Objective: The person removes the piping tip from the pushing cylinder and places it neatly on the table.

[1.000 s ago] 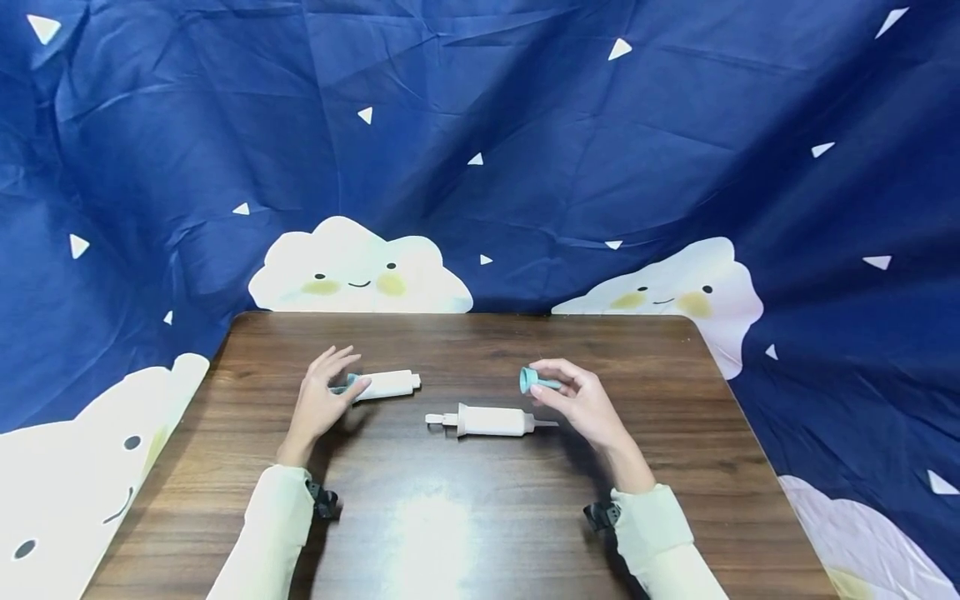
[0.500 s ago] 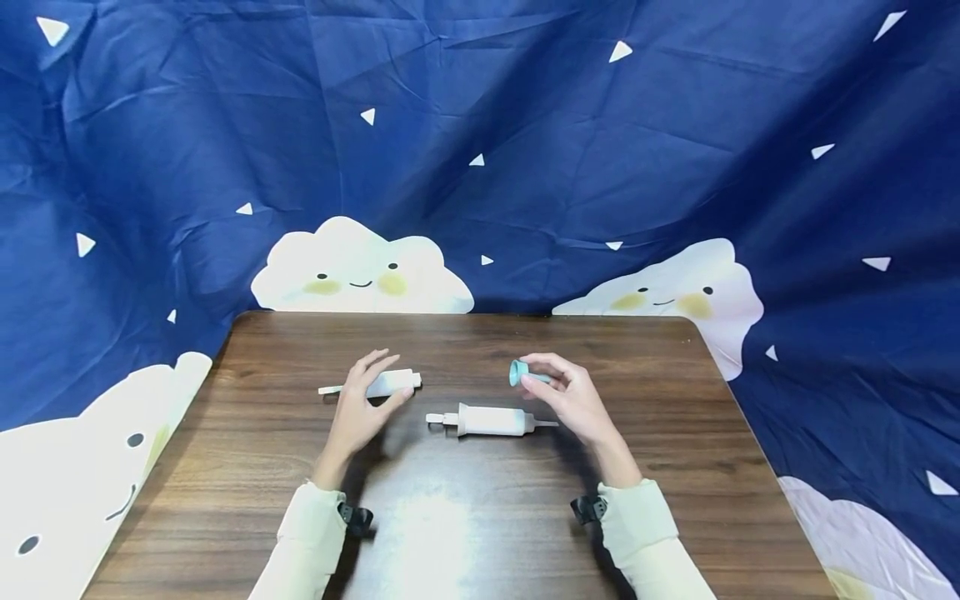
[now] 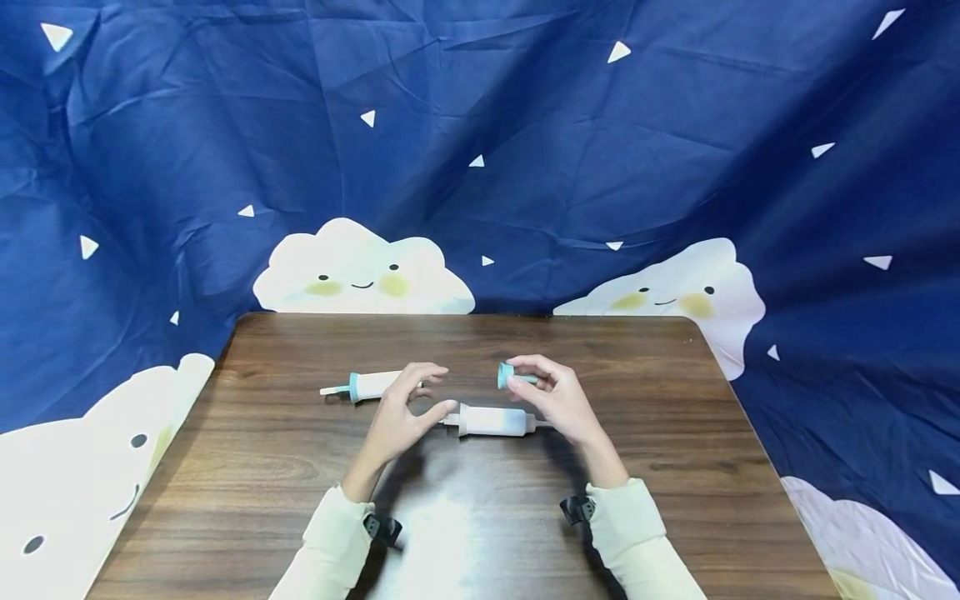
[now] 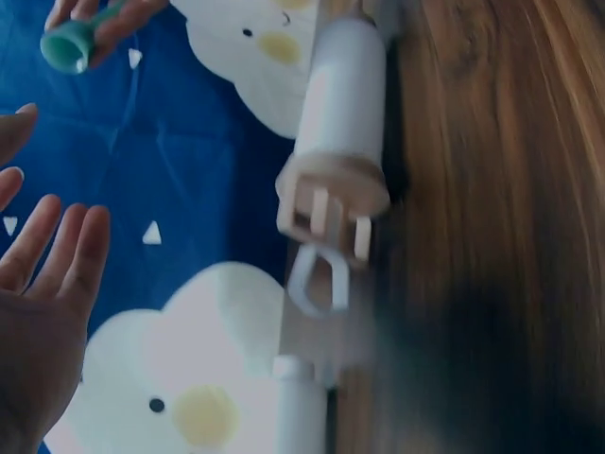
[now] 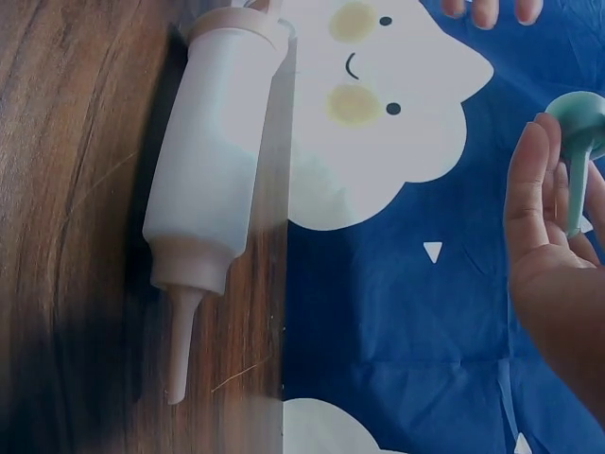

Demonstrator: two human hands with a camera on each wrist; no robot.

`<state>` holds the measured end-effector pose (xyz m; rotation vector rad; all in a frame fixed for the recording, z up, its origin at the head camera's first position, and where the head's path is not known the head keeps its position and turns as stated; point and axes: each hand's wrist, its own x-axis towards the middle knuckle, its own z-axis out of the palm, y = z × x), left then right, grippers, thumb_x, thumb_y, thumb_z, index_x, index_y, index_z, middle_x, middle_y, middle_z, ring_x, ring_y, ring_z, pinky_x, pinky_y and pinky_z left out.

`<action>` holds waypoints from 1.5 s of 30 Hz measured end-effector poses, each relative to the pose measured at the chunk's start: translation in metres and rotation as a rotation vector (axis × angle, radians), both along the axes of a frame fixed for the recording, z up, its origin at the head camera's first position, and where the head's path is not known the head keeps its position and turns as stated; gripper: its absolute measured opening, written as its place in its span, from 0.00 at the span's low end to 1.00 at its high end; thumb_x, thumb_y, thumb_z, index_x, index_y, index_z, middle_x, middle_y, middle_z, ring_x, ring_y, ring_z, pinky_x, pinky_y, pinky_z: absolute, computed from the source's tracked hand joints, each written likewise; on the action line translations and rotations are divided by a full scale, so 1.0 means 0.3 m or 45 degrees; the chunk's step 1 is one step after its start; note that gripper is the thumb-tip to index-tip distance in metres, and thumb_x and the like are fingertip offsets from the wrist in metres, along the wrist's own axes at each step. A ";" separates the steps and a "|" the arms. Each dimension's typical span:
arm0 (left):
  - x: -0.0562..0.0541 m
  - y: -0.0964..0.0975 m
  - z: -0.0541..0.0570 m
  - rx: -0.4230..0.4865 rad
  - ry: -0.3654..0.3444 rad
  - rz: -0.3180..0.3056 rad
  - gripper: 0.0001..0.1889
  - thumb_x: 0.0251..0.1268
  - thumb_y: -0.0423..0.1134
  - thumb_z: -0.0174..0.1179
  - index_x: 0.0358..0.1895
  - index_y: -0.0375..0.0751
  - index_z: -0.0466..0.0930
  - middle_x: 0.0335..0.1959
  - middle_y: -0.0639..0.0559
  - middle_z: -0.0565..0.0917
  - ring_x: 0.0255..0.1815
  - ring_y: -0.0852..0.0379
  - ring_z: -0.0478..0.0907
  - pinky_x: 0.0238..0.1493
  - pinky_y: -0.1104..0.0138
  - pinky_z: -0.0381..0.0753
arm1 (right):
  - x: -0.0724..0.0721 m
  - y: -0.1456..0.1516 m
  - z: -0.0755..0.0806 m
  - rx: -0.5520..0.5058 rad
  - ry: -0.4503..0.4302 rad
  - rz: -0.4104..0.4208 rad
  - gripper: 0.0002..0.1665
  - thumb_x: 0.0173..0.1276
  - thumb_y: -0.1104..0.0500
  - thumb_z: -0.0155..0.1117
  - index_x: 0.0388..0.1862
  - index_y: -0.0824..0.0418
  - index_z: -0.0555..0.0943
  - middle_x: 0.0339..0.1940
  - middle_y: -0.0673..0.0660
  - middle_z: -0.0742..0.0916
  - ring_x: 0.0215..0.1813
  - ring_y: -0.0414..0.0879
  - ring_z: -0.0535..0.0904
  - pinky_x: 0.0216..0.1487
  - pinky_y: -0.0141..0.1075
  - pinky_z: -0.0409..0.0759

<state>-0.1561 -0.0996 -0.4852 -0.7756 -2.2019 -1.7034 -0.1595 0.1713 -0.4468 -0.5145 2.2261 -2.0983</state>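
Between thumb and fingers, my right hand (image 3: pixel 558 404) pinches a teal funnel-shaped nozzle (image 3: pixel 505 375) with a thin stem, raised off the table. A white syringe (image 3: pixel 491 421) with beige ends lies below the two hands; its thin tip (image 5: pixel 184 350) and loop-ended plunger (image 4: pixel 319 279) show in the wrist views. My left hand (image 3: pixel 399 425), fingers spread and holding nothing, is over the syringe's plunger end and partly covers it in the head view. Behind that hand lies a second white tube (image 3: pixel 375 384) with a teal flange and a thin rod; its right end is partly hidden.
Everything lies on a dark wood-grain table (image 3: pixel 615 350) with rounded far corners. A blue cloth (image 3: pixel 525 125) printed with clouds and triangles hangs behind it. Light glares on the near part of the tabletop.
My left hand has moved right, off the teal-flanged tube to the beige-ended syringe's plunger end. My right hand has shifted slightly left with the teal nozzle.
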 end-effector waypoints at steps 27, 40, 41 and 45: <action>0.075 0.116 0.160 0.092 0.017 -0.217 0.24 0.56 0.20 0.70 0.58 0.22 0.77 0.49 0.30 0.80 0.42 0.32 0.83 0.45 0.43 0.84 | 0.019 -0.051 -0.002 0.162 0.032 0.152 0.16 0.72 0.63 0.67 0.57 0.65 0.82 0.51 0.62 0.87 0.45 0.64 0.86 0.43 0.42 0.86; 0.062 0.125 0.157 0.108 0.082 -0.227 0.17 0.57 0.18 0.68 0.51 0.22 0.80 0.48 0.31 0.80 0.41 0.38 0.84 0.43 0.46 0.86 | 0.022 -0.052 0.003 0.164 0.015 0.204 0.16 0.73 0.62 0.66 0.58 0.64 0.82 0.51 0.62 0.87 0.47 0.64 0.86 0.43 0.40 0.86; 0.061 0.125 0.158 0.107 0.090 -0.224 0.17 0.57 0.18 0.68 0.51 0.22 0.80 0.47 0.31 0.81 0.41 0.38 0.84 0.42 0.46 0.86 | 0.022 -0.052 0.002 0.160 0.012 0.205 0.16 0.73 0.62 0.66 0.58 0.64 0.82 0.51 0.62 0.87 0.47 0.65 0.86 0.43 0.40 0.86; 0.057 0.126 0.163 0.109 0.112 -0.224 0.16 0.57 0.17 0.67 0.50 0.21 0.80 0.47 0.31 0.81 0.41 0.37 0.84 0.42 0.47 0.86 | 0.020 -0.050 0.001 0.143 0.002 0.205 0.17 0.72 0.64 0.66 0.58 0.66 0.81 0.50 0.63 0.87 0.47 0.60 0.87 0.43 0.39 0.86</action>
